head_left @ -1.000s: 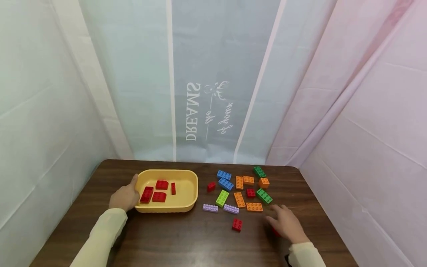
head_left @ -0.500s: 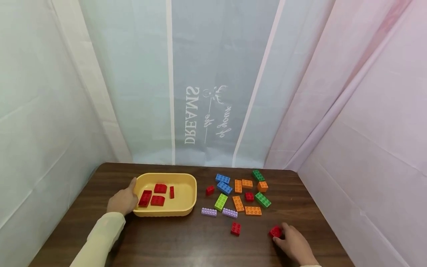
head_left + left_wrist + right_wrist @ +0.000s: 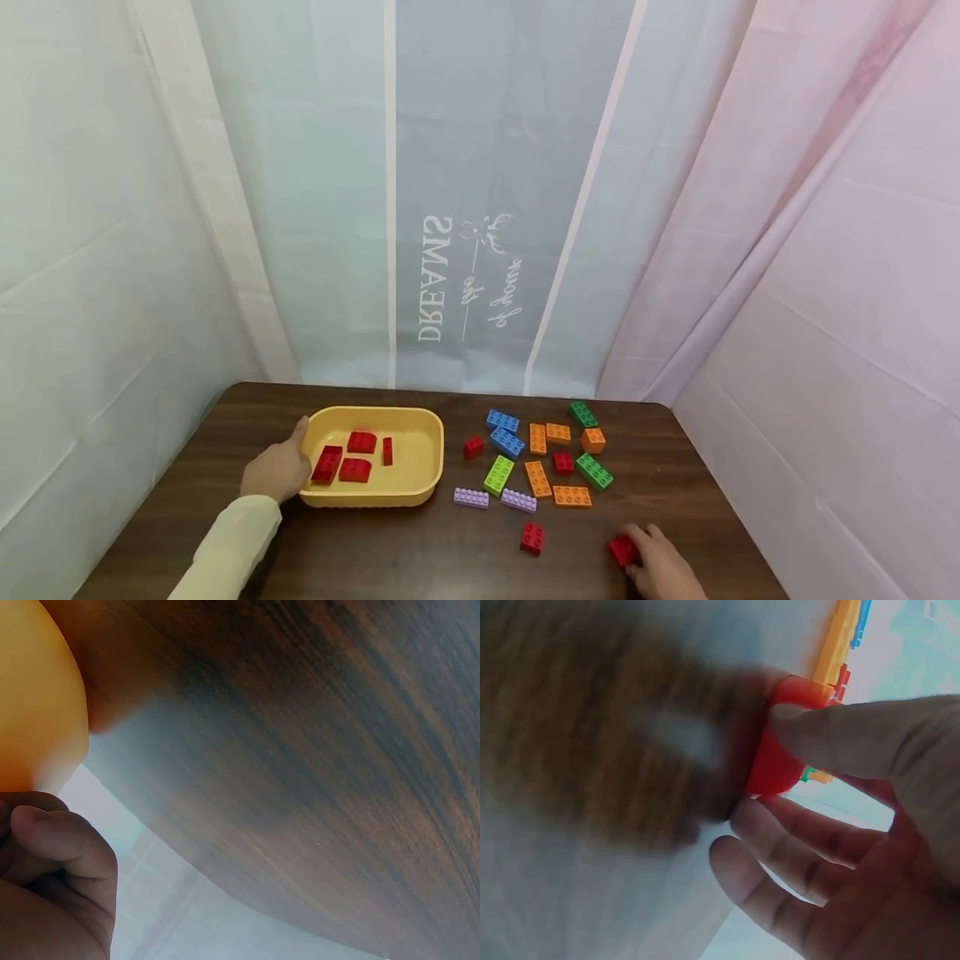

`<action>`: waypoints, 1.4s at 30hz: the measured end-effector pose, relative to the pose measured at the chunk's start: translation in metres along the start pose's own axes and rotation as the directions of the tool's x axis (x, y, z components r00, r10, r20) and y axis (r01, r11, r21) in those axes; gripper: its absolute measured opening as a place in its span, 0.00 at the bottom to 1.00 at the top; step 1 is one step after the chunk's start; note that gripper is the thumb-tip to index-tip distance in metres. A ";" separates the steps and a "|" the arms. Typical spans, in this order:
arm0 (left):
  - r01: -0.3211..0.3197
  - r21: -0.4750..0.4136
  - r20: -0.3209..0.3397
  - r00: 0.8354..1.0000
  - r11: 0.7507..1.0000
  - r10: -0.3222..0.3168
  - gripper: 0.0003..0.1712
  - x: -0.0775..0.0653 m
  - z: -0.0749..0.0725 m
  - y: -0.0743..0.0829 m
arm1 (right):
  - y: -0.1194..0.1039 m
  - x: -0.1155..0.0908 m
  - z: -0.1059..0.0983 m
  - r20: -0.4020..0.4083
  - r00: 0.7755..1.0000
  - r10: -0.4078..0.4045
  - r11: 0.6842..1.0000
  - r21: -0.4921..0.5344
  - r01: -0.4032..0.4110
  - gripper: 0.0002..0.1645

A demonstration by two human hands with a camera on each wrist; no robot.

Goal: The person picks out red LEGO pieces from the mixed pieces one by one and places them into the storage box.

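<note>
My left hand (image 3: 276, 472) holds the left rim of a shallow yellow plastic tub (image 3: 411, 450). In the left wrist view its fingers (image 3: 64, 836) are bent beside the tub's wall. Several red toy building blocks, among them a long one (image 3: 327, 465), lie inside the tub. At the lower right of the table, my right hand (image 3: 663, 568) pinches a red building block (image 3: 622, 550) with a rounded side. The right wrist view has the thumb on this red block (image 3: 780, 761) and fingers at its other side; part of it is covered.
Loose blocks lie right of the tub: blue (image 3: 507, 442), lime (image 3: 498, 474), lilac (image 3: 471, 498), orange (image 3: 572, 497), green (image 3: 595, 471) and red (image 3: 562, 463). A square red block (image 3: 532, 538) lies nearer the front. Fabric curtains stand around the dark wooden table (image 3: 420, 550).
My right hand has come down and back to the red block at the lower right and now pinches it. The left hand stays at the tub. The whole head view has shifted slightly.
</note>
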State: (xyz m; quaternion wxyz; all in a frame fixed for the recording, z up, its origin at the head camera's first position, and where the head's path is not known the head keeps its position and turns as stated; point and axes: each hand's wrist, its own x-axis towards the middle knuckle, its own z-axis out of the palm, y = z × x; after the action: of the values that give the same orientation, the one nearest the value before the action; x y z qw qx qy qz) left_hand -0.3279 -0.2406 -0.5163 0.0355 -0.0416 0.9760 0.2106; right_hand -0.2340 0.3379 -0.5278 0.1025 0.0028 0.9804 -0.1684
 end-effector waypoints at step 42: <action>-0.008 0.009 -0.002 1.000 1.000 0.009 0.41 -0.003 -0.001 0.000 | -0.144 0.050 -0.022 -0.147 0.866 -0.478 0.876 -0.011 0.482 0.22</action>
State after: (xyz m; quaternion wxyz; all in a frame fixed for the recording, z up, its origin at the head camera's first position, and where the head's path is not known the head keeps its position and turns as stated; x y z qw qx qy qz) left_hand -0.3252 -0.2405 -0.5150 0.0336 -0.0376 0.9772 0.2063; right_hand -0.2931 0.2080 -0.4703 -0.0142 -0.2271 0.9528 -0.2008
